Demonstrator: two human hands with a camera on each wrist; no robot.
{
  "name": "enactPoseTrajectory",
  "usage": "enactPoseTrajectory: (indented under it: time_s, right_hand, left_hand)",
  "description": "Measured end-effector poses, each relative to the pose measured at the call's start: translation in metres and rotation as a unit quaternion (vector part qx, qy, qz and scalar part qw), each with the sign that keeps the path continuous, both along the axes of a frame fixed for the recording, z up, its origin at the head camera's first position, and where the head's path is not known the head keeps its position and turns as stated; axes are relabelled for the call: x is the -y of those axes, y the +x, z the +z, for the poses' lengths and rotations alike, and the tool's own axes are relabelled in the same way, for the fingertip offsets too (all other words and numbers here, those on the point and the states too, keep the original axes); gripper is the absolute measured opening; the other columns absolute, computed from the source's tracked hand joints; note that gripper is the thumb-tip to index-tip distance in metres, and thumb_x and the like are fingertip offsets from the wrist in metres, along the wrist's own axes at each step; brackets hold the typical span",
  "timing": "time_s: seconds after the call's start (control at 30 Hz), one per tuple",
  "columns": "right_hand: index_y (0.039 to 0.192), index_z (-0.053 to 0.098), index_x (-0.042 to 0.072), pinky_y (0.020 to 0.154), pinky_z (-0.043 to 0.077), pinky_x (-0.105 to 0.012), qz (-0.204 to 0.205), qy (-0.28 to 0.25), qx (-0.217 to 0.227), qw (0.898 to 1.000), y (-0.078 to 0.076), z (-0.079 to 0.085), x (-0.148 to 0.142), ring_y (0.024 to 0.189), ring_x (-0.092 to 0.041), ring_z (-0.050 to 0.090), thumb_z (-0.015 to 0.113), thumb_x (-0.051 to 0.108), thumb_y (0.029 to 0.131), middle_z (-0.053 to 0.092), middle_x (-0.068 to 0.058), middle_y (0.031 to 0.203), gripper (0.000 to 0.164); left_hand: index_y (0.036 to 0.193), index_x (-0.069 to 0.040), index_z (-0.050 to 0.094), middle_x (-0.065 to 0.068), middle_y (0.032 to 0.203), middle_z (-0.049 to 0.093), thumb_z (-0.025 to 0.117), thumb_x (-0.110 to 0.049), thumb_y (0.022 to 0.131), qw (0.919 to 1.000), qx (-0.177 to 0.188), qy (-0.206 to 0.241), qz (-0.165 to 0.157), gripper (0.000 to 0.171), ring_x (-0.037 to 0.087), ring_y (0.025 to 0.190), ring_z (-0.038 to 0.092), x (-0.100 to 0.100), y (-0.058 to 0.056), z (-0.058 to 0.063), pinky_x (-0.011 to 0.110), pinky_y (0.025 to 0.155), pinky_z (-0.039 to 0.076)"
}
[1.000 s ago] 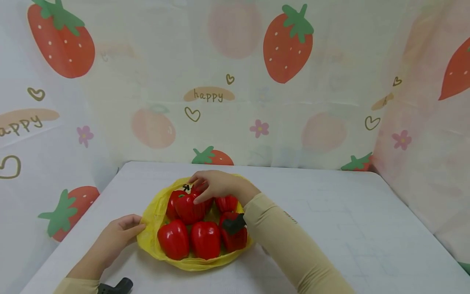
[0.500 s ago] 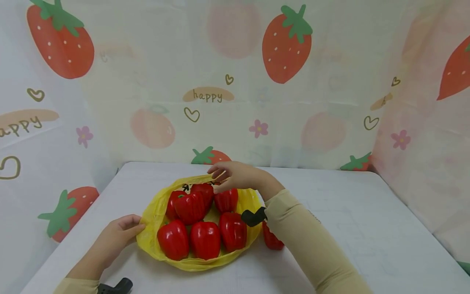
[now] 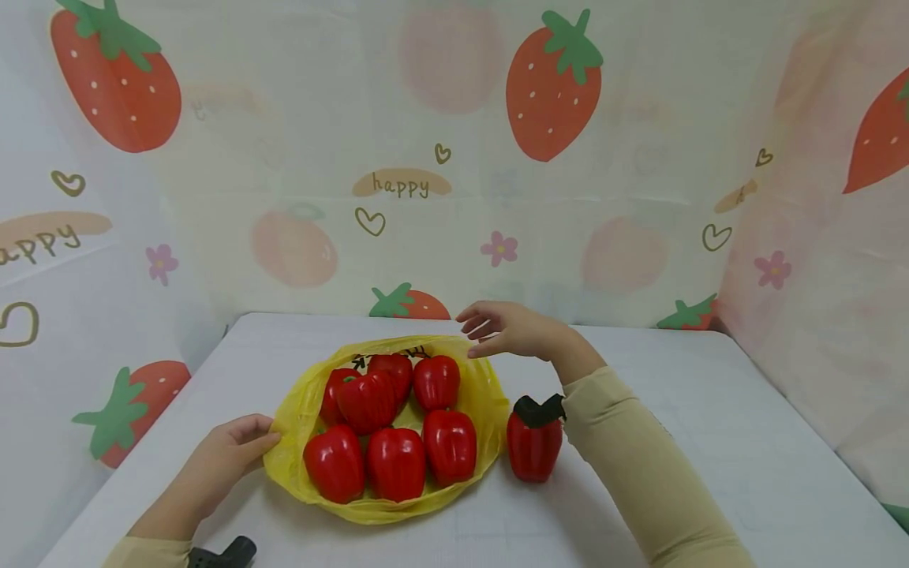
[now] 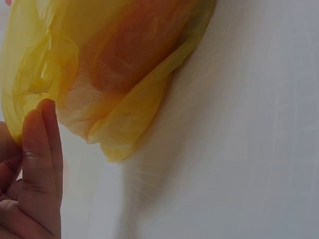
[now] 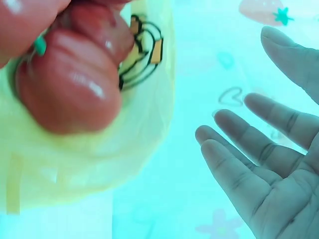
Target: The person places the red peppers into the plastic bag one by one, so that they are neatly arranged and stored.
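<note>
A yellow plastic bag (image 3: 387, 514) lies with its mouth spread wide, and several red bell peppers (image 3: 396, 464) are inside it. My left hand (image 3: 230, 454) pinches the left edge of the bag between thumb and fingers, as the left wrist view also shows. Past the bag's far right rim, my right hand (image 3: 521, 331) hovers in the air with loosely extended fingers and nothing in them. To the right of the bag, one red bell pepper (image 3: 534, 454) stands on the table; its top is hidden by the black wrist mount.
The white table (image 3: 682, 457) reaches out to the right of the lone pepper. A patterned cloth with strawberries (image 3: 554, 91) hangs behind and on both sides. Black mounts (image 3: 226, 552) sit at both wrists.
My right hand has moved right, from over the peppers in the bag to past its far right rim. The lone pepper outside has come into sight. My left hand has stayed put.
</note>
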State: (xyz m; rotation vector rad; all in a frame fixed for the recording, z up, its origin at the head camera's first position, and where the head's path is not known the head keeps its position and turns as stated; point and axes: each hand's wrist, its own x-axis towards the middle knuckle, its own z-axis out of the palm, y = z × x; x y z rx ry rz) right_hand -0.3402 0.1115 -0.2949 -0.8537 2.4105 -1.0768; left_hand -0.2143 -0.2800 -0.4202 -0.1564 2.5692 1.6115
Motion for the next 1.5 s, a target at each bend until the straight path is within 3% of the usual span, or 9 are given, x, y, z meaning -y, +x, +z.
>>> enactPoseTrajectory:
  time_s: [0.23,0.67,0.97,1.2,1.5]
  right_hand:
    - [0.125,0.049,0.016,0.088,0.050,-0.036,-0.031,0.012,-0.009,0.999,-0.002,-0.009,-0.030,0.112,-0.025,0.052,0.070,0.021,0.081,0.054,-0.006,0.120,0.049]
    - [0.124,0.050,0.017,0.088,0.049,-0.037,-0.052,0.018,-0.009,0.998,0.020,-0.022,-0.076,0.114,-0.027,0.050,0.069,0.028,0.081,0.054,-0.006,0.121,0.049]
    - [0.124,0.050,0.018,0.095,0.044,-0.041,-0.055,0.007,-0.024,0.998,0.039,-0.045,-0.093,0.113,-0.024,0.050,0.070,0.029,0.080,0.053,-0.003,0.122,0.050]
    - [0.127,0.047,0.014,0.096,0.042,-0.045,-0.048,-0.021,-0.010,0.999,0.052,-0.069,-0.102,0.118,-0.034,0.045,0.070,0.025,0.080,0.049,-0.011,0.127,0.053]
    - [0.137,0.034,0.019,0.097,0.039,-0.051,-0.064,-0.048,-0.001,0.997,0.071,-0.098,-0.102,0.123,-0.033,0.039,0.077,0.023,0.073,0.040,-0.015,0.136,0.077]
  left_hand:
    - [0.110,-0.002,0.057,0.009,0.109,0.060,0.057,-0.035,0.089,1.0000,-0.001,0.001,-0.001,0.039,0.018,0.094,0.058,0.000,0.000,0.000,0.031,0.082,0.052]
    - [0.110,-0.002,0.057,0.009,0.109,0.061,0.057,-0.034,0.090,1.0000,0.001,-0.006,0.006,0.038,0.018,0.093,0.058,-0.002,-0.002,0.002,0.032,0.083,0.052]
    - [0.110,-0.002,0.057,0.009,0.110,0.061,0.057,-0.033,0.090,1.0000,0.003,-0.005,0.007,0.037,0.018,0.093,0.059,-0.003,-0.004,0.000,0.032,0.082,0.052]
    - [0.110,-0.001,0.057,0.009,0.110,0.061,0.058,-0.033,0.090,0.9999,0.007,-0.005,0.009,0.037,0.018,0.093,0.059,-0.003,-0.004,0.000,0.032,0.082,0.052]
    - [0.110,-0.002,0.057,0.008,0.110,0.061,0.058,-0.034,0.089,0.9999,0.009,-0.005,0.006,0.038,0.017,0.094,0.058,-0.003,-0.003,0.000,0.032,0.083,0.052]
